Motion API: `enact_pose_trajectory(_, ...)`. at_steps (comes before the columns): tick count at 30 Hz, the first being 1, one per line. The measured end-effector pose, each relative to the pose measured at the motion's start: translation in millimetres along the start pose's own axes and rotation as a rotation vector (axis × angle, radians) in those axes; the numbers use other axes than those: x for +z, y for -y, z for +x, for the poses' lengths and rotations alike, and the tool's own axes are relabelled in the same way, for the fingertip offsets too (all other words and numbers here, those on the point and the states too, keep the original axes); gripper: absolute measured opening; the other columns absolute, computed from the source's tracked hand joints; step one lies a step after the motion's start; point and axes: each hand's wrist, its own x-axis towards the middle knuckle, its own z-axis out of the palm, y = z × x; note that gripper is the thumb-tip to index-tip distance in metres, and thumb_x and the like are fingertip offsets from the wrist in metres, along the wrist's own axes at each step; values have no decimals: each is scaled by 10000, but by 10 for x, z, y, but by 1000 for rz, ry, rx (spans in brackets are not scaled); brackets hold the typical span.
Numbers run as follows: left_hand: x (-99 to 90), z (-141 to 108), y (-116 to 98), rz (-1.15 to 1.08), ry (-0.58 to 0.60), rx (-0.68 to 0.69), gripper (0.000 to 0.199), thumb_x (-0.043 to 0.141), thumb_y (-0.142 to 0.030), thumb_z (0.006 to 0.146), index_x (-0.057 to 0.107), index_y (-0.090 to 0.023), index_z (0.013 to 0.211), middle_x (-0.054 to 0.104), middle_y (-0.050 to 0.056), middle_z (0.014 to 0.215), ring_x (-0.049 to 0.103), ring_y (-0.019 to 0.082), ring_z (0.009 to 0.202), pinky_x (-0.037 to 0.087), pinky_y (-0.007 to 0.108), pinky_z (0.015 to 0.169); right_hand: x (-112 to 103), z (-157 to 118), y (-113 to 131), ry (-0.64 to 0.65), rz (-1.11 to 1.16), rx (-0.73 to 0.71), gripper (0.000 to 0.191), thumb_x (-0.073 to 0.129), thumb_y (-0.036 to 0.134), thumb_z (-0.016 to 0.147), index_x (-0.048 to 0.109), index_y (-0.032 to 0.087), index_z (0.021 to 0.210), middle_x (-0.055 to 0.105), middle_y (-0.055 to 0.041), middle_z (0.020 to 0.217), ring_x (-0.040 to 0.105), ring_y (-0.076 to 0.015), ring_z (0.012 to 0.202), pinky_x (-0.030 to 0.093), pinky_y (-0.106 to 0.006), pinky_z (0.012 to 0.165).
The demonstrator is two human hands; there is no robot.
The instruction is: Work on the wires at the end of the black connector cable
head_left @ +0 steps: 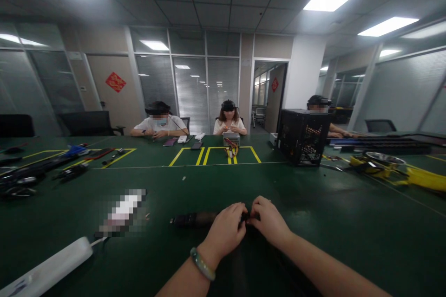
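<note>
Both hands meet at the near edge of the green surface (313, 222), close to its middle. The left hand (226, 229) wears a pale bead bracelet (202, 264) at the wrist, and its fingers curl in toward the right hand (268, 220); the fingertips of the two touch around a small dark part that is mostly hidden, so what exactly they pinch cannot be told. A dark tool (195, 219) lies on the surface just left of the left hand, its right end running under the fingers; it carries no writing that can be read.

Toward the near left corner lies a white power strip (49, 269), with a blurred patch just beyond it. Yellow tape lines (212, 153) mark boxes along the far edge. On the right stands a black mesh case (303, 137), and further right lie yellow tools (418, 176). Dark tools (31, 174) sit along the left edge.

Three people sit at the far edge, each with a headset; the middle one (229, 123) holds both hands together over a small box (231, 139). On the back wall hangs a red diamond sign (115, 82), and a smaller one (275, 84) by the doorway; their characters are too small to read.
</note>
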Motion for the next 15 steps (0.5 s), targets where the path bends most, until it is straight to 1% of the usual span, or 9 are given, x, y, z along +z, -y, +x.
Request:
enact_pose_trajectory(2, -23, 8, -19, 0, 9, -13, 284, 516, -133, 827, 533, -216, 1098, 592, 49, 1186, 566, 204, 1102, 453, 374, 981, 5, 23, -4, 34, -5, -70, 80, 674, 226, 817, 630, 183, 766, 617, -31, 1026, 576, -182, 935, 387, -280, 833)
enact_pose_trajectory(4, -40, 15, -31, 3, 14, -19, 302, 512, -129, 825, 522, -220, 1113, 589, 48, 1188, 576, 202, 1080, 466, 370, 962, 26, 52, -12, 114, -37, -104, 25, 614, 203, 857, 608, 179, 856, 627, -39, 969, 590, -185, 876, 412, -282, 794)
enact_pose_trajectory(6, -41, 22, -27, 9, 9, -4, 318, 510, -125, 825, 518, -219, 1128, 580, 54, 1210, 562, 206, 1115, 446, 386, 1000, 61, 84, -23, 171, -104, -131, 72, 551, 176, 886, 589, 173, 947, 635, -48, 927, 599, -200, 852, 426, -298, 794)
enact_pose_trajectory(9, -15, 30, 3, 20, -15, 54, 351, 503, -106, 821, 514, -221, 1152, 561, 52, 1265, 507, 205, 1214, 356, 428, 1103, 119, 135, -46, 163, -173, -180, 149, 504, 141, 900, 567, 164, 1033, 632, -79, 1015, 594, -227, 952, 421, -329, 878)
enact_pose_trajectory(11, 3, 33, 27, 34, -36, 87, 374, 497, -97, 820, 511, -230, 1169, 539, 42, 1311, 464, 203, 1270, 306, 454, 1139, 145, 165, -63, 145, -173, -178, 155, 495, 143, 908, 554, 156, 1050, 629, -93, 1036, 591, -235, 986, 417, -341, 906)
enact_pose_trajectory(13, 9, 37, 47, 51, -52, 105, 399, 495, -100, 821, 505, -236, 1196, 522, 38, 1343, 442, 206, 1296, 302, 471, 1143, 158, 191, -80, 147, -136, -154, 162, 508, 162, 911, 536, 152, 1070, 630, -94, 1034, 602, -234, 975, 427, -340, 896)
enact_pose_trajectory(15, -3, 41, 60, 66, -64, 123, 425, 494, -104, 825, 496, -235, 1229, 508, 42, 1366, 435, 210, 1307, 311, 482, 1139, 159, 212, -94, 157, -78, -148, 255, 529, 191, 913, 495, 154, 1162, 626, -93, 1066, 613, -228, 966, 438, -332, 879)
